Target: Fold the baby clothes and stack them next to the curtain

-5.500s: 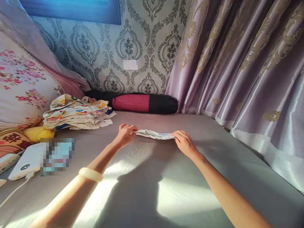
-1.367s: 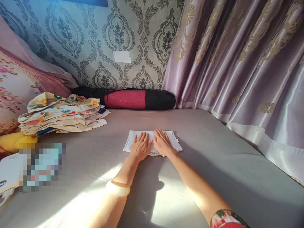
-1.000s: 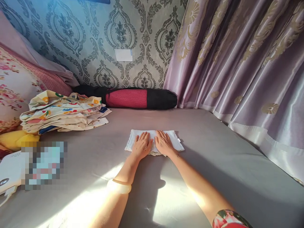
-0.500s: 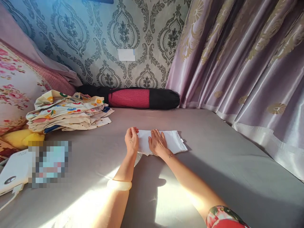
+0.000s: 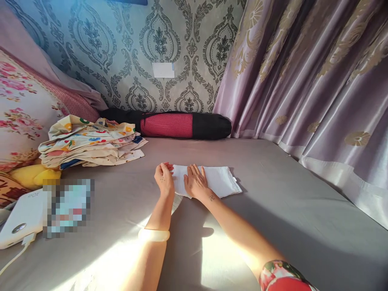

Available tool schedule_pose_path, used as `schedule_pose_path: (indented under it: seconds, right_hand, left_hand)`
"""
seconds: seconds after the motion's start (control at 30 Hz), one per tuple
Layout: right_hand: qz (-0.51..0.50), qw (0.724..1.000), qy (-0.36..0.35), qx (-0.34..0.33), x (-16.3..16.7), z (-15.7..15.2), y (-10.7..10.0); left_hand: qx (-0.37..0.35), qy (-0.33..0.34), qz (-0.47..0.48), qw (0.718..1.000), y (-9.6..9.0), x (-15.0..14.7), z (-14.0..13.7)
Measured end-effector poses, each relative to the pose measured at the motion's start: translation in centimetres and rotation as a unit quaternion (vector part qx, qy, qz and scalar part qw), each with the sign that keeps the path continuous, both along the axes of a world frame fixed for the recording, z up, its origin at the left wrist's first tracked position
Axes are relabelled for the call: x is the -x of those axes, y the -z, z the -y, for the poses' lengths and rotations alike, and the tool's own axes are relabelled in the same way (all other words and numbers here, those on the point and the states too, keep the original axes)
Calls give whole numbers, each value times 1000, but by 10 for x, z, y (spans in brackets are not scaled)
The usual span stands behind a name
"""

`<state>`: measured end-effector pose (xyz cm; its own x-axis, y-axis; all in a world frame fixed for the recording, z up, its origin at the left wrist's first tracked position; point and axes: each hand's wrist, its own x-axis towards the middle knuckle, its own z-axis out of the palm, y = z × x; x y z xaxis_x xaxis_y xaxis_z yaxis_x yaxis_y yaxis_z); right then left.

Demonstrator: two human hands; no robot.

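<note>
A white folded cloth (image 5: 220, 180) lies flat on the grey sheet in front of me, with a small white tag at its right edge. My right hand (image 5: 195, 182) presses down on its left half, palm flat and fingers stretched out. At the cloth's left end, my left hand (image 5: 164, 178) rests on its side. Its fingers curl in at the cloth's edge and close on it, though the fingertips are partly hidden. A pale bangle (image 5: 154, 235) circles my left forearm.
To the left sits a pile of patterned fabric (image 5: 91, 141), with a yellow plush item (image 5: 36, 176), a white power bank (image 5: 28, 216) with a cable, and a blurred object (image 5: 69, 208) nearer. A black and red rolled bag (image 5: 166, 125) lies along the wall; curtains (image 5: 291, 81) hang right.
Both hands have shifted slightly left along the cloth, my right hand still flat on it. The view has turned a little, moving the surroundings slightly right.
</note>
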<state>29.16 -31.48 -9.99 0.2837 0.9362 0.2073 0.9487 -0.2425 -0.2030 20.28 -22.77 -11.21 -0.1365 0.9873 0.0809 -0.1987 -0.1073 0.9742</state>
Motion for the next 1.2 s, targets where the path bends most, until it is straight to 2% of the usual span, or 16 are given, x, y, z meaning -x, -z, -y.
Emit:
schedule_pose_path:
  seconds: [0.27,0.6,0.87,1.2]
  right_hand:
    - [-6,999,19,31,8,-11,9]
    - [-10,999,23,35,10,-17,7]
    - [-32,999,-7,27,27,-30,6]
    - [-44,998,-15,52,26,-31,9]
  left_hand:
    - [25,-15,14,999,-5,3,2]
    - [26,-37,33,998,-9,6,0]
    - [40,-65,56,995,-11,10,-6]
    - [50,-76,71,993,-14,12,-5]
